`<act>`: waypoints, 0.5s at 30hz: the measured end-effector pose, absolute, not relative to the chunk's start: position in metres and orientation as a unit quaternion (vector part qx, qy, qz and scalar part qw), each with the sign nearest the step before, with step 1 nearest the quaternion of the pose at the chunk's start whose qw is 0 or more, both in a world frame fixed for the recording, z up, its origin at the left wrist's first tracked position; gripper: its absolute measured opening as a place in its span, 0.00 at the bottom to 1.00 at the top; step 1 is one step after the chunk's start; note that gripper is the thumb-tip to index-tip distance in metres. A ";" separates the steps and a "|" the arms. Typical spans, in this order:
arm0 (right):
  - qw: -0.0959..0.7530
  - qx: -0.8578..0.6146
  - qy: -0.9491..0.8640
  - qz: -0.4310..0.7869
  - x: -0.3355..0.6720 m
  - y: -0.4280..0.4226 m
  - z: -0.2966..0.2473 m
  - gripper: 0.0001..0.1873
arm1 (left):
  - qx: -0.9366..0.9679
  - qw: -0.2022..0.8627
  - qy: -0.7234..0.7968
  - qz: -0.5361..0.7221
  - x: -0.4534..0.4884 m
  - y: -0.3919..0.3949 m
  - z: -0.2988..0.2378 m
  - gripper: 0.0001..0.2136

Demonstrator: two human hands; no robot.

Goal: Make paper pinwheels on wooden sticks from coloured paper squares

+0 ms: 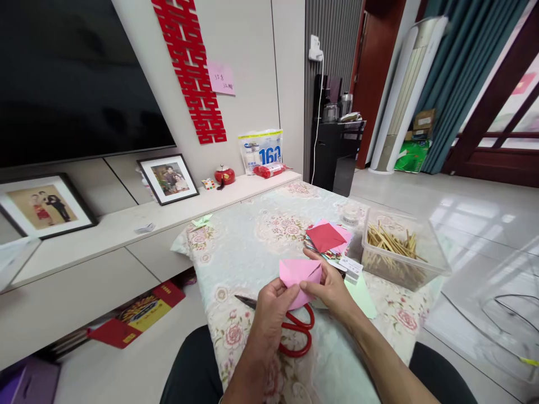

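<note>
A folded pink paper (297, 271) is held up over the flowered tablecloth (252, 247). My left hand (273, 307) pinches its lower left edge. My right hand (330, 286) pinches its right side with thumb and fingers. Under my hands lie red-handled scissors (297, 328), blades pointing left. Just beyond is a stack of coloured paper squares (326, 238), with a red sheet on top.
A clear plastic box of wooden sticks (396, 247) stands at the right of the table. A pale green sheet (361, 294) lies by my right wrist. A low white shelf (126, 224) with framed photos runs along the left wall. A second clear container (497, 314) sits at far right.
</note>
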State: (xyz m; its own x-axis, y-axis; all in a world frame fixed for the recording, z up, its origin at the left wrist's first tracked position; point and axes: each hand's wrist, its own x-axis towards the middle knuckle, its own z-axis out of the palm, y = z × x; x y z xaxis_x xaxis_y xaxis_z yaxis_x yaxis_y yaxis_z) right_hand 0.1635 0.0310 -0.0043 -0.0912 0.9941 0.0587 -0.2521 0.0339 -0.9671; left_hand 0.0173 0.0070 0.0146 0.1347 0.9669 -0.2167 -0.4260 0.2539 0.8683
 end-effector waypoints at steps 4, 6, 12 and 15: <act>0.545 -0.400 -0.486 0.554 0.164 0.031 -0.010 0.43 | 0.322 0.664 0.424 0.525 0.019 0.005 0.018 0.19; 0.541 -0.396 -0.492 0.555 0.165 0.031 -0.011 0.42 | 0.323 0.658 0.429 0.528 0.018 0.005 0.017 0.18; 0.583 -0.367 -0.455 0.565 0.170 0.035 -0.011 0.32 | 0.293 0.651 0.449 0.537 0.009 0.008 0.017 0.18; 0.644 -0.383 -0.451 0.485 0.175 0.036 -0.011 0.20 | 0.283 0.632 0.469 0.548 0.003 0.008 0.019 0.16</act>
State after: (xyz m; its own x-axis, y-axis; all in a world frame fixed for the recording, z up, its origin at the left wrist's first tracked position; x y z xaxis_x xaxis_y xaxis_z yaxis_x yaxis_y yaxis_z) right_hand 0.1751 0.0364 -0.0112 0.1225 0.9703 0.2083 -0.2799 0.2352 -0.9308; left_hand 0.0029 0.0083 0.0195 -0.0420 0.9582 -0.2830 -0.4277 0.2387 0.8718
